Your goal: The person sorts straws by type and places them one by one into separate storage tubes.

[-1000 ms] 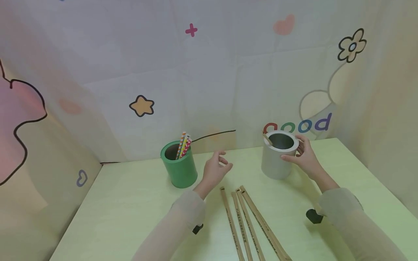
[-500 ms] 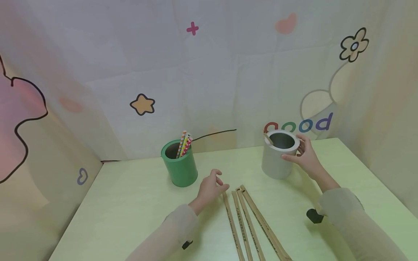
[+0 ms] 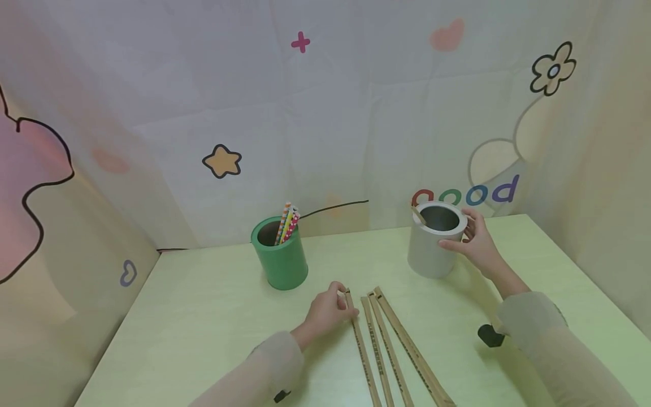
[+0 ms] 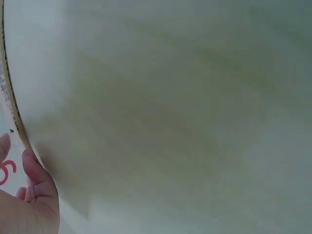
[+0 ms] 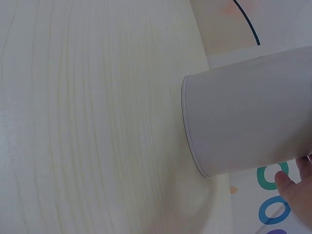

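Several long wooden sticks [image 3: 389, 345] lie side by side on the pale green table [image 3: 203, 316]. My left hand [image 3: 330, 308] curls its fingers round the far end of the leftmost stick [image 3: 362, 345]; the left wrist view shows that stick [image 4: 9, 97] beside my fingers [image 4: 34, 175]. My right hand [image 3: 473, 240] grips the rim and side of an upright grey cup [image 3: 432, 249], which has one wooden stick [image 3: 418, 215] leaning inside. In the right wrist view the grey cup [image 5: 248, 122] fills the right side, with a fingertip [image 5: 292, 190] on it.
A green cup [image 3: 281, 260] holding several patterned straws [image 3: 287, 223] stands left of my left hand. A printed cloth backdrop [image 3: 325, 124] closes off the back and both sides of the table.
My left hand has dropped from mid-air between the cups down to the far end of the leftmost stick and curled onto it. The right hand and grey cup have stayed still.
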`<action>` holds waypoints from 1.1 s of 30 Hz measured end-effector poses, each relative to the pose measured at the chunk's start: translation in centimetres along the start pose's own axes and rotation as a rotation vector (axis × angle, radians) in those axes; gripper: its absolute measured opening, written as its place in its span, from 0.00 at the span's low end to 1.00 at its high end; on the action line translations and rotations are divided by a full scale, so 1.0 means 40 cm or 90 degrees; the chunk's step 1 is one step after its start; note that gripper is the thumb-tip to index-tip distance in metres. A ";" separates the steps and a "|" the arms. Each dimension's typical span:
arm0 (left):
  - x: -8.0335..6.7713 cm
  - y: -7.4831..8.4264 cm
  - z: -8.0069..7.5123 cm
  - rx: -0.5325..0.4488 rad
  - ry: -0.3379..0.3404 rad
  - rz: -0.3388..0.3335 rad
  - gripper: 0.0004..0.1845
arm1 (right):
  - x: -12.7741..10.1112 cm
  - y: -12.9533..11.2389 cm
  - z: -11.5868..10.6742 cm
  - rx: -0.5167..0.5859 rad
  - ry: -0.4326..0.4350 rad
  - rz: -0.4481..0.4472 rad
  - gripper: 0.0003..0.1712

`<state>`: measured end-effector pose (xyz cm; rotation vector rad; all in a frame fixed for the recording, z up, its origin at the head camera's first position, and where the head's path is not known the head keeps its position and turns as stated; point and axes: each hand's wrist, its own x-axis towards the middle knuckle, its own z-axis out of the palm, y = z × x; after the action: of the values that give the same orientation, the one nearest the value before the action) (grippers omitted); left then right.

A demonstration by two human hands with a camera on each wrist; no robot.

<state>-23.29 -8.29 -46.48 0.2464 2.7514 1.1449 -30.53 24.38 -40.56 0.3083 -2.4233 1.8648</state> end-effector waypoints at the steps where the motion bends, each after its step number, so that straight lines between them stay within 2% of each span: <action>1: -0.003 0.000 0.002 0.004 -0.004 -0.001 0.26 | 0.000 0.000 0.000 -0.002 0.000 0.000 0.52; 5: -0.010 0.000 0.010 0.017 -0.007 -0.008 0.26 | 0.000 -0.001 -0.001 -0.007 0.002 -0.001 0.52; 15: -0.019 0.020 0.031 0.090 0.036 -0.036 0.31 | 0.001 0.002 -0.002 -0.006 0.000 0.002 0.51; 22: -0.020 0.026 0.038 0.130 0.056 -0.041 0.30 | 0.003 0.002 -0.001 -0.006 -0.001 0.000 0.51; 33: -0.020 0.025 0.027 0.112 0.053 -0.041 0.28 | 0.004 0.004 -0.003 -0.010 0.000 0.004 0.51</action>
<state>-22.18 -7.01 -46.46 0.1305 2.9129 0.9195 -30.72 24.50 -40.64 0.2993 -2.4414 1.8471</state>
